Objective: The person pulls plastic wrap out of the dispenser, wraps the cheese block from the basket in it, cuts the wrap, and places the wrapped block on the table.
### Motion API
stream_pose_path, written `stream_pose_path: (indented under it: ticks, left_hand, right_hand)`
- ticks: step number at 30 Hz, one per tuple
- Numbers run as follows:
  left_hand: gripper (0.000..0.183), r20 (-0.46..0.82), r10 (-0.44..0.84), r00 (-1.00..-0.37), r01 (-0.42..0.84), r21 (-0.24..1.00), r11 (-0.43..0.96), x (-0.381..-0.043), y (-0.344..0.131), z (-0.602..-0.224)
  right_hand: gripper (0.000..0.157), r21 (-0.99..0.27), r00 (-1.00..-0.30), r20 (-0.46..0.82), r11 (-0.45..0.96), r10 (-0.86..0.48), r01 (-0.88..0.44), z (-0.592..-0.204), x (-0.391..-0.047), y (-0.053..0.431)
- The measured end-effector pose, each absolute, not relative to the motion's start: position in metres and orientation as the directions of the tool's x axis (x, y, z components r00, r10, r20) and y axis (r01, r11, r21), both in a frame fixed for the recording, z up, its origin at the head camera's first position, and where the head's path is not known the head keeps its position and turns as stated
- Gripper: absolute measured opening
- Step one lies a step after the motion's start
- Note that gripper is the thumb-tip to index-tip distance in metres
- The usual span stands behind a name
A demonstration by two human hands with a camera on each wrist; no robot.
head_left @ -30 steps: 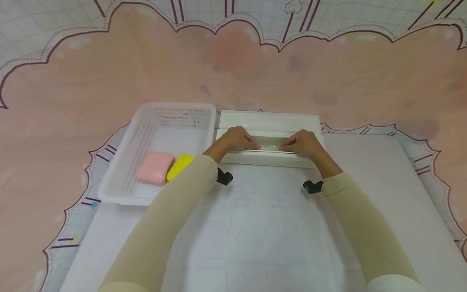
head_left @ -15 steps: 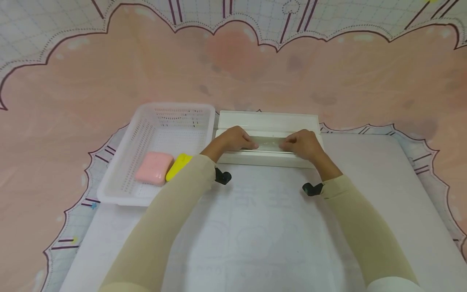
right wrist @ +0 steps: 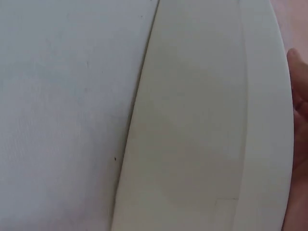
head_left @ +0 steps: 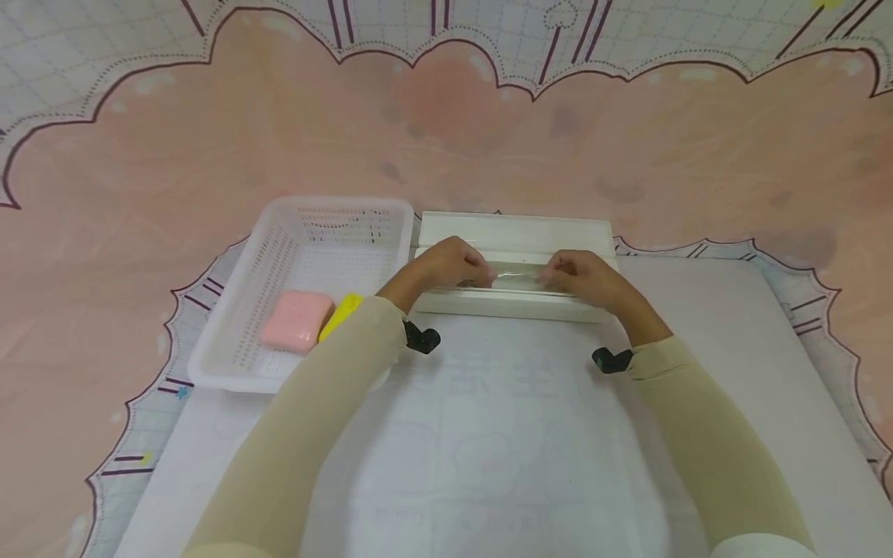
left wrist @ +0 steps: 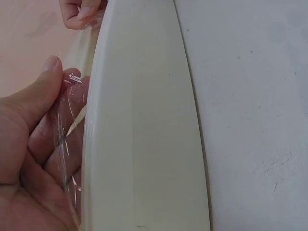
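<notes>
A white cling film dispenser (head_left: pixel 516 304) lies across the far side of the table, its lid (head_left: pixel 516 229) standing open behind. My left hand (head_left: pixel 453 262) pinches the edge of the clear cling film (left wrist: pixel 67 139) between thumb and fingers; in the left wrist view the film drapes over those fingers. Opposite it, my right hand (head_left: pixel 582 275) pinches the same film, its fingertips at the top of the left wrist view. Between the hands a shiny strip of film is stretched over the dispenser's slot. In the right wrist view the dispenser wall hides most of the right hand (right wrist: pixel 299 96).
Left of the dispenser stands a white perforated basket (head_left: pixel 226 325) holding a pink soap-like block (head_left: pixel 297 321) and a yellow one (head_left: pixel 339 315), partly behind the left sleeve. White sheeting (head_left: pixel 488 449) covers the table. A patterned cloth (head_left: pixel 279 132) spreads behind.
Both hands have risen slightly, lifting the film edge into a taut strip between them. The right hand has shifted a little to the right.
</notes>
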State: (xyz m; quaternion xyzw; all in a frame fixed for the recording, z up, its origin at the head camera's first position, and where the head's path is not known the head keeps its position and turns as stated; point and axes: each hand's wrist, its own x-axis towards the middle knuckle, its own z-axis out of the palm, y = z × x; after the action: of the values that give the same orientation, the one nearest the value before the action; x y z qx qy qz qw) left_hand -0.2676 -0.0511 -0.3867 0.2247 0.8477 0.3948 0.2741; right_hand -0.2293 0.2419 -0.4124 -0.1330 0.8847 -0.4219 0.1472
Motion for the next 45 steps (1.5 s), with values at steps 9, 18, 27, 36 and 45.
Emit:
stream_pose_path:
  ticks: [9,18,27,36,45]
  left_hand:
    - [0.026,-0.279,0.606,-0.744,0.051,0.882,0.469,-0.266,-0.051,-0.387]
    - [0.021,-0.264,0.584,-0.768,0.004,0.909,0.417,-0.262,-0.050,-0.383]
    - [0.031,-0.251,0.634,-0.732,0.241,0.774,0.586,-0.253,-0.068,-0.372]
    - [0.019,-0.241,0.586,-0.774,0.195,0.789,0.583,-0.249,-0.085,-0.364]
    - [0.020,-0.197,0.607,-0.770,0.202,0.827,0.525,-0.235,-0.095,-0.359]
  right_hand:
    - [0.029,-0.729,-0.875,-0.188,0.660,-0.447,-0.181,-0.408,-0.231,0.255]
    - [0.029,-0.777,-0.965,-0.098,0.625,-0.243,-0.078,-0.402,-0.218,0.260]
    - [0.026,-0.906,-0.983,-0.022,0.419,-0.183,-0.058,-0.396,-0.201,0.252]
    - [0.033,-0.890,-0.981,-0.066,0.455,-0.185,-0.026,-0.382,-0.191,0.256]
    - [0.025,-0.640,-0.958,-0.037,0.743,-0.284,-0.196,-0.387,-0.182,0.265]
